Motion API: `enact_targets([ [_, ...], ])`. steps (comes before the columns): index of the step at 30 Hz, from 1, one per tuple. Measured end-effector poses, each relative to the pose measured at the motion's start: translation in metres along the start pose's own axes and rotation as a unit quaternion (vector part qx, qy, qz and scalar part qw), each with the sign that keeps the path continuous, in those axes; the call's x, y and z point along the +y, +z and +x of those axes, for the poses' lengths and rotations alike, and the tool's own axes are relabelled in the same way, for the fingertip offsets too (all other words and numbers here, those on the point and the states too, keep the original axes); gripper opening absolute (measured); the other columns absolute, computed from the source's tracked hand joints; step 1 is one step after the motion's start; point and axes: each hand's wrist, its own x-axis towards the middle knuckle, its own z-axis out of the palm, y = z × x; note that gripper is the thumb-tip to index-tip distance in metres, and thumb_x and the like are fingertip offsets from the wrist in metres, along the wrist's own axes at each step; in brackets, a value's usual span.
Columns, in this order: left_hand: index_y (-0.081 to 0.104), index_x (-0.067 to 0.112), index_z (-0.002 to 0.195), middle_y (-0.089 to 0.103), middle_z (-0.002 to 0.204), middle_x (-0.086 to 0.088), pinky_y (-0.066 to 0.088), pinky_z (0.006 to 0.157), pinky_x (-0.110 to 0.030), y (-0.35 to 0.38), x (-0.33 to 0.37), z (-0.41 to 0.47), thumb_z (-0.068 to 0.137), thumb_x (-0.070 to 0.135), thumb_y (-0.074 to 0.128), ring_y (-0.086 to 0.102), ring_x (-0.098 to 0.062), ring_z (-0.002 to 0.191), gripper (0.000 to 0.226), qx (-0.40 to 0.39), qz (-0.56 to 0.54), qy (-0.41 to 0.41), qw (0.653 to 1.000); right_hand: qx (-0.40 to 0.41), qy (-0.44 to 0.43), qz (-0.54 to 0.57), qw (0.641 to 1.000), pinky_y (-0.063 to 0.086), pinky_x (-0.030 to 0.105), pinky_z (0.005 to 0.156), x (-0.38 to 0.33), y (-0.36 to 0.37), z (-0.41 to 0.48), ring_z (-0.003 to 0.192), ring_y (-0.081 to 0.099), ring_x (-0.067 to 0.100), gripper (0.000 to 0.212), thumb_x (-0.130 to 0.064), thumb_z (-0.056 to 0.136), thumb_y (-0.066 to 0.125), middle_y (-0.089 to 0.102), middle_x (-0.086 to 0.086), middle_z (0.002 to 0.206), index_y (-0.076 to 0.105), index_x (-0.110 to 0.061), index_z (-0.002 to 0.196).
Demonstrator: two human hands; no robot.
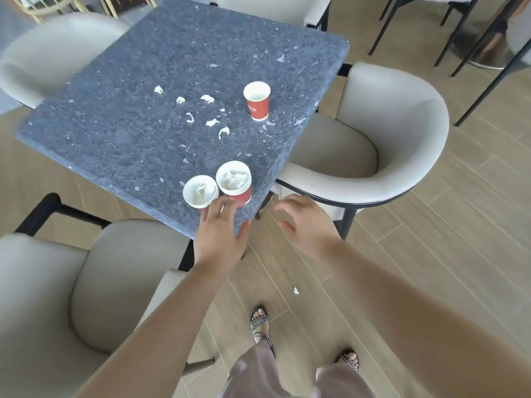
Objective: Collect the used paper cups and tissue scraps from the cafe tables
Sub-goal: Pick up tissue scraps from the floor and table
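Fingers [214,209] of my left hand [221,234] are straight and slightly spread, holding nothing. Their tips are at the foot of the two nearest cups, and I cannot tell whether they touch yet. My right hand [304,225] hovers just off the near corner of the table [129,145], fingers loosely curled and apart, also empty.

I judge these paper cups to be very light and thin-walled, easy to tip or crush. I would wrap my fingers gently round the wall below the rim, where the paper is stiffest, and keep each cup upright, since the tissue inside lies loose and would spill if tilted. The tissue scraps [212,122] should weigh almost nothing and are soft. On the smooth stone top they may slide, so I would pinch each one with my fingertips or sweep them together.

The stacked cup [234,180] stands at the table's near corner. It is red outside and white inside, appears to be several cups nested, and is stuffed with crumpled white tissue. The single cup [200,191] stands beside it, seemingly touching, and also holds tissue. The far cup [256,100] stands upright and empty by the table's right edge. The scraps are scattered mid-table between it and the other cups. One stray scrap [296,290] lies on the floor, off the table's near corner.
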Motion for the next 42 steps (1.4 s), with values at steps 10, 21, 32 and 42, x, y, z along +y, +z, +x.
enact_targets([
  [10, 0.060, 0.025, 0.104, 0.061, 0.107, 0.001, 0.050, 0.079, -0.037, 0.130, 0.045, -0.095, 0.084, 0.027, 0.060, 0.059, -0.022, 0.098, 0.020, -0.152, -0.054, -0.024, 0.987, -0.049, 0.053, 0.056, 0.996, 0.052, 0.036, 0.074, 0.100, 0.029, -0.116, 0.100, 0.057, 0.018, 0.018, -0.013, 0.084, 0.058, 0.063, -0.001, 0.105, 0.063, -0.015, 0.101],
  [21, 0.058, 0.024, 0.111, 0.062, 0.111, 0.004, 0.047, 0.088, -0.035, 0.309, -0.050, -0.124, 0.089, 0.029, 0.054, 0.058, -0.014, 0.103, 0.023, -0.312, -0.035, -0.003, 0.949, -0.073, 0.189, 0.105, 0.974, 0.052, 0.031, 0.073, 0.216, 0.208, -0.170, 0.091, 0.061, 0.013, 0.017, -0.021, 0.085, 0.060, 0.065, -0.006, 0.101, 0.062, -0.022, 0.101],
  [32, 0.050, 0.028, 0.117, 0.055, 0.117, 0.007, 0.041, 0.080, -0.030, 0.605, -0.242, -0.126, 0.089, 0.035, 0.048, 0.052, -0.016, 0.106, 0.029, -0.364, 0.069, -0.023, 0.929, -0.129, 0.229, 0.070, 0.962, 0.051, 0.032, 0.072, 0.411, 0.511, -0.162, 0.096, 0.058, 0.016, 0.023, -0.024, 0.086, 0.058, 0.061, -0.004, 0.107, 0.059, -0.023, 0.109],
  [42, 0.051, 0.026, 0.117, 0.050, 0.116, 0.004, 0.046, 0.079, -0.035, 0.735, -0.320, -0.131, 0.089, 0.033, 0.051, 0.051, -0.018, 0.103, 0.028, -0.360, 0.110, -0.032, 0.926, -0.142, 0.225, 0.011, 0.964, 0.039, 0.026, 0.063, 0.496, 0.648, -0.138, 0.094, 0.057, 0.019, 0.028, -0.028, 0.084, 0.060, 0.057, -0.005, 0.109, 0.057, -0.024, 0.111],
])
